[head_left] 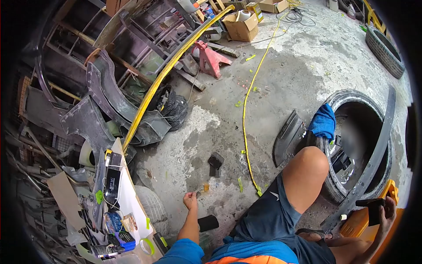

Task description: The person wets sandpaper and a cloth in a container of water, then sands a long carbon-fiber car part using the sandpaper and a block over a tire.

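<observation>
My left hand (190, 200) hovers over the concrete floor at lower centre, its fingers pressed together. Anything inside that pinch is too small to make out. Close by is a small amber spot (206, 187), and farther out lies a small black angular piece (215, 163). A black cylinder (208, 223) is beside my left forearm. At the lower right, my right hand (387, 214) grips a black L-shaped piece (373, 211) above an orange-yellow case (357, 222).
A tire (327, 176) at right bears a blue cloth (323, 122) and a long dark strip (373, 163). A yellow hose (250, 88) crosses the floor. Left stands a white board (134, 207) with tools and tape. A red jack stand (211, 59) is farther back.
</observation>
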Demonstrator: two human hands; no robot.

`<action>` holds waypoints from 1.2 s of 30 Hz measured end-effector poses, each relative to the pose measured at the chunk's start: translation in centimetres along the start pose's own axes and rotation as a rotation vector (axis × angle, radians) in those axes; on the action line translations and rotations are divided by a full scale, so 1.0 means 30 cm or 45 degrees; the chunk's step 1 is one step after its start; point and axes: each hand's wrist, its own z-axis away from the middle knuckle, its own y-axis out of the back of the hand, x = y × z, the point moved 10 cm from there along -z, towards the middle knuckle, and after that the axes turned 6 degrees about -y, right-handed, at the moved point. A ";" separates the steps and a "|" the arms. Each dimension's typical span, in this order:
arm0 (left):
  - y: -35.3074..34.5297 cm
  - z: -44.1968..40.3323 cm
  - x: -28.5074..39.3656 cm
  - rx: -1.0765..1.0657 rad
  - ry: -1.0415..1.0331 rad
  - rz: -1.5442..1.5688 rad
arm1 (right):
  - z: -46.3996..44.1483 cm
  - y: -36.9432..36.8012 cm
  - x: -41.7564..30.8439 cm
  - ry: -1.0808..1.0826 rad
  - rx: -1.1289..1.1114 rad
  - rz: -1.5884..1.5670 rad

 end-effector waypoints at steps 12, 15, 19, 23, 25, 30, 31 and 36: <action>-0.138 -0.035 -0.020 -0.302 -0.093 -0.449 | -0.015 -0.036 -0.019 -0.033 -0.041 0.056; -0.146 -0.048 -0.058 -0.299 -0.026 -0.467 | -0.016 -0.046 -0.058 -0.031 -0.040 0.079; -0.126 -0.055 -0.053 -0.272 0.008 -0.415 | -0.023 -0.028 -0.037 -0.025 -0.012 0.131; -0.091 -0.054 -0.010 -0.225 0.008 -0.350 | -0.027 -0.025 -0.026 -0.027 -0.026 0.120; -0.097 -0.051 -0.008 -0.242 -0.008 -0.344 | -0.027 -0.034 -0.026 -0.028 -0.061 0.069; -0.141 -0.019 -0.030 -0.315 -0.062 -0.412 | -0.018 -0.041 -0.022 -0.069 -0.067 0.038; -0.135 -0.019 -0.046 -0.304 0.011 -0.432 | -0.018 -0.041 -0.024 -0.053 -0.083 0.048; -0.063 -0.069 -0.061 -0.092 0.033 -0.527 | -0.003 -0.038 -0.051 -0.097 -0.047 0.045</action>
